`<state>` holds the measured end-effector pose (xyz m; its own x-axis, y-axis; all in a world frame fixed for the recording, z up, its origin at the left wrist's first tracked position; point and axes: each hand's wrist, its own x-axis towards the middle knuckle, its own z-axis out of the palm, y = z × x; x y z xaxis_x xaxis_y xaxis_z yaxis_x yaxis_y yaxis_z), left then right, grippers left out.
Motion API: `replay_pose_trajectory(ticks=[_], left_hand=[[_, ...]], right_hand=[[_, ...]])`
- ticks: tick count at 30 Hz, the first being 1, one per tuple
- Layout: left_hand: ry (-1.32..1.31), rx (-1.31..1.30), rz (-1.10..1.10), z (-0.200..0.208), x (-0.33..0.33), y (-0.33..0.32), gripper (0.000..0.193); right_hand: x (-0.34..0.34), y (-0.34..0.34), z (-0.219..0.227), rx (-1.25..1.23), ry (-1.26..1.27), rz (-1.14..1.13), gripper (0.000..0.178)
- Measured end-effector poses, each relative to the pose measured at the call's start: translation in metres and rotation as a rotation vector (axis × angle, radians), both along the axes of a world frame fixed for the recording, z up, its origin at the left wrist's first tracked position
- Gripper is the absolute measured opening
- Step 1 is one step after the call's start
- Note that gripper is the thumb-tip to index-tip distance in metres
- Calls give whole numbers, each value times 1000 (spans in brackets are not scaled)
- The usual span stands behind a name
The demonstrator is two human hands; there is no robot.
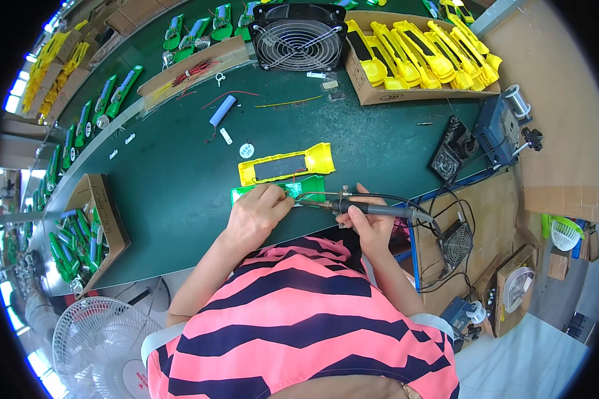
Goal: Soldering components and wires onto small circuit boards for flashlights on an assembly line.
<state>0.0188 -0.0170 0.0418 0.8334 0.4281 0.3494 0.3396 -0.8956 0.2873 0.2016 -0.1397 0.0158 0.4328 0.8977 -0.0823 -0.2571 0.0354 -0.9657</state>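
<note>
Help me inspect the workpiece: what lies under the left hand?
The green casing: its end shows left of the left hand, a pale board at the right. The hand covers much of the stretch between, so details there cannot be seen.

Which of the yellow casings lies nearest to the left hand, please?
The yellow casing beside the green casing, just beyond the left hand; the others are all farther off, many packed together in the cardboard box beside the black fan.

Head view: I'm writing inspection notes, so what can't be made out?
Head view, hidden: part of the green housing, behind the left hand.
Head view, too small: whether the soldering iron touches the circuit board.
Head view, cut off: part of the white fan, by the lower edge.
</note>
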Motion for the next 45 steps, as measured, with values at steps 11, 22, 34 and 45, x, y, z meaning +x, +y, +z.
replay_pose_trajectory(ticks=[11,22,34,45], left_hand=[[-4,-7,3,-1,0,-2,19],[-16,-71,38,0,-3,-6,21],[86,-176,516,-15,-22,66,19],[-229,-229,86,-37,-51,10,46]], right_hand=[[7,-4,3,81,-107,-112,25],[18,-7,2,84,-73,-168,28],[41,-7,4,147,-158,-333,29],[64,2,15,88,-317,-503,18]])
